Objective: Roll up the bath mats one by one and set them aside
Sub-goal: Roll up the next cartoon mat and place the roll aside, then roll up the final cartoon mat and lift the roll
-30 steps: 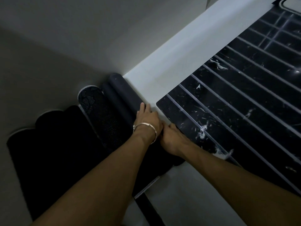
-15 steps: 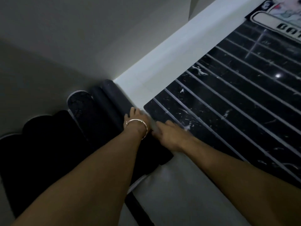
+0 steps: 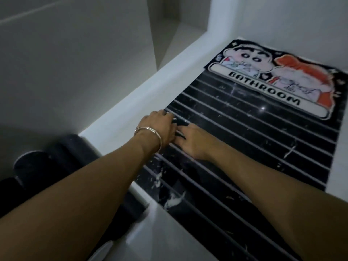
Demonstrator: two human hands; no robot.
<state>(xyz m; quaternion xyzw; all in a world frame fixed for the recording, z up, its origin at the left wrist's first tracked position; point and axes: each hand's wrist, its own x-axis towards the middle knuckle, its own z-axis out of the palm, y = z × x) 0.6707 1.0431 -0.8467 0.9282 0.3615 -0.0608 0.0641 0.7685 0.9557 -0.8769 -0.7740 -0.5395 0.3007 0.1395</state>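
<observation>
Two dark rolled mats (image 3: 71, 149) sit left of my left forearm, side by side, at the foot of a white ledge (image 3: 122, 113) that runs past the hands. My left hand (image 3: 160, 125), with a silver bracelet (image 3: 148, 130) on the wrist, arches over the near left edge of the striped bath mat (image 3: 244, 138). Its fingertips are down on the mat, but I cannot tell whether they pinch it. Just beside it, almost touching, my right hand (image 3: 194, 142) lies flat on the stripes, fingers spread towards the left hand. The mat lies unrolled under both hands and stretches beyond them to a cartoon print (image 3: 282, 76) lettered BATHROOM. Below my right forearm, pale floor (image 3: 150, 232) shows.
</observation>
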